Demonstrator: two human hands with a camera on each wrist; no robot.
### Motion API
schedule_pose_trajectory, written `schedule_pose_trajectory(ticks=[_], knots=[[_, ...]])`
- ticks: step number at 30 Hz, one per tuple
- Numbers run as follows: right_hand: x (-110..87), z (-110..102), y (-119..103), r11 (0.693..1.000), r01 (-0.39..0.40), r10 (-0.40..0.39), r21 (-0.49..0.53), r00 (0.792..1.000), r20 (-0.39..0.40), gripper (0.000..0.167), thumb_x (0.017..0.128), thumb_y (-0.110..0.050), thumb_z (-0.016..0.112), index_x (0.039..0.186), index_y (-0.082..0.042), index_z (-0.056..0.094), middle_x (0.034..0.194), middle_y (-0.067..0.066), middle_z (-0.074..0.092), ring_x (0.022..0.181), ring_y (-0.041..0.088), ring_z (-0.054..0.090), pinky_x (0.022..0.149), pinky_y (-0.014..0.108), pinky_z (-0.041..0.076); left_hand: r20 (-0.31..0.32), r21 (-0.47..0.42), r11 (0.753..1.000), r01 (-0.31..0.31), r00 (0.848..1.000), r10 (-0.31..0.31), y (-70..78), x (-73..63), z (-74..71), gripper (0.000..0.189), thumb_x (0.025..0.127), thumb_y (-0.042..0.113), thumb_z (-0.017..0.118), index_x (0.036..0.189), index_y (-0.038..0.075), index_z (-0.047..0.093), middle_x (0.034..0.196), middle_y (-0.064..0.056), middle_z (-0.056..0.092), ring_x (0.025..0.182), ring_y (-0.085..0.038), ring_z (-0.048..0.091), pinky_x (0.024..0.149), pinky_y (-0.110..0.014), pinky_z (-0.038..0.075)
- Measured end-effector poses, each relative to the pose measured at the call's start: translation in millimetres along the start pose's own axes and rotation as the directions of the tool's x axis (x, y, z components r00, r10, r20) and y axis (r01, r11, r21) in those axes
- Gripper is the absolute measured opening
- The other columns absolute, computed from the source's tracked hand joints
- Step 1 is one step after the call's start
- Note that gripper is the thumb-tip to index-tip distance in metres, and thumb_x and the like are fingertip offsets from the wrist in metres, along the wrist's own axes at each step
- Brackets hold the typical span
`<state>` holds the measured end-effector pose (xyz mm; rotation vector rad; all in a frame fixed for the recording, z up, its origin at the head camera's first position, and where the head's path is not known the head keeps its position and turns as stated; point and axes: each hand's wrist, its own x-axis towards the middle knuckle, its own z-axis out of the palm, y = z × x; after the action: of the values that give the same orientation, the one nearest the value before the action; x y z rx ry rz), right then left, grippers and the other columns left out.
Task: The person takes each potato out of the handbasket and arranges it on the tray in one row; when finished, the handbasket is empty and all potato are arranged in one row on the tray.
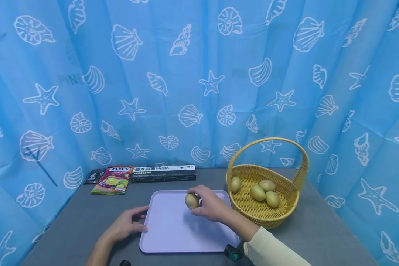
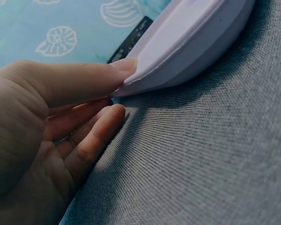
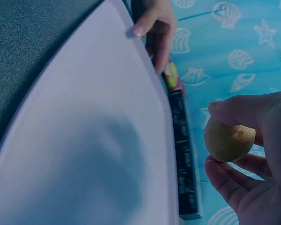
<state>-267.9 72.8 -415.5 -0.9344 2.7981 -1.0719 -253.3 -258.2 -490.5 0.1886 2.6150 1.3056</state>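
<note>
A round, speckled, tan-yellow potato (image 1: pixel 191 201) is pinched between the thumb and fingers of my right hand (image 1: pixel 210 204), held above the pale lilac tray (image 1: pixel 173 236). The right wrist view shows this potato (image 3: pixel 228 140) in the fingertips, apart from the tray, with a shadow on the tray's surface. At the tray's left edge, my left hand (image 1: pixel 126 223) rests its thumb against the rim, fingers spread loosely alongside. In the left wrist view the thumb (image 2: pixel 93 79) touches the rim and the lower fingers hang relaxed beside it.
Right of the tray stands a yellow wicker basket (image 1: pixel 266 221) with a tall handle, holding several potatoes (image 1: pixel 258 193). Along the back lie a black-and-white pasta box (image 1: pixel 163 173), a colourful fruit candy bag (image 1: pixel 113 181) and a small dark packet (image 1: pixel 94 176). A blue shell-patterned curtain (image 1: pixel 199 92) hangs behind.
</note>
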Motion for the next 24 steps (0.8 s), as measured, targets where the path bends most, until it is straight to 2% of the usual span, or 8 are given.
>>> schedule_pose_trajectory(ticks=[6,9,17,24], knots=[[17.7,31.1,2.5,0.999,0.034,-0.033,-0.026,0.998,0.047,0.059,0.074,-0.009,0.082,0.128,-0.007,0.06,0.108,-0.001,0.06,0.094,0.009,0.056,0.078,0.022,0.05,-0.004,-0.007,1.0,0.013,1.0,-0.013,-3.3,-1.5,-0.6,0.081,0.071,0.032,0.085,0.141,0.01,0.051,0.128,-0.011,0.059,0.113,-0.032,0.056,0.091,-0.058,0.047],[25.1,47.8,-0.4,0.999,0.016,-0.014,-0.031,0.998,0.057,0.06,0.073,-0.011,0.083,0.128,-0.007,0.06,0.112,-0.001,0.062,0.097,0.009,0.057,0.083,0.024,0.049,0.006,-0.015,1.0,0.003,1.0,-0.003,-3.9,-1.5,-0.6,0.081,0.071,0.031,0.085,0.141,0.008,0.051,0.128,-0.013,0.058,0.113,-0.033,0.057,0.089,-0.054,0.05],[38.4,83.2,-13.3,1.0,-0.031,0.031,-0.002,0.998,0.058,0.061,0.072,-0.019,0.086,0.127,-0.009,0.061,0.111,-0.003,0.065,0.099,0.008,0.059,0.089,0.027,0.049,0.044,-0.051,0.998,-0.022,0.999,0.024,-3.3,-0.7,-1.8,0.084,0.072,0.029,0.085,0.143,0.004,0.047,0.127,-0.016,0.058,0.105,-0.03,0.061,0.085,-0.048,0.054],[47.6,102.9,-23.6,1.0,-0.012,0.011,0.008,0.999,0.043,0.061,0.072,-0.021,0.086,0.126,-0.01,0.062,0.111,-0.005,0.065,0.097,0.004,0.057,0.088,0.024,0.048,0.089,-0.094,0.995,-0.042,0.995,0.051,-0.4,-2.3,-4.3,0.085,0.074,0.024,0.084,0.144,0.0,0.043,0.128,-0.023,0.054,0.094,-0.027,0.066,0.081,-0.045,0.056]])
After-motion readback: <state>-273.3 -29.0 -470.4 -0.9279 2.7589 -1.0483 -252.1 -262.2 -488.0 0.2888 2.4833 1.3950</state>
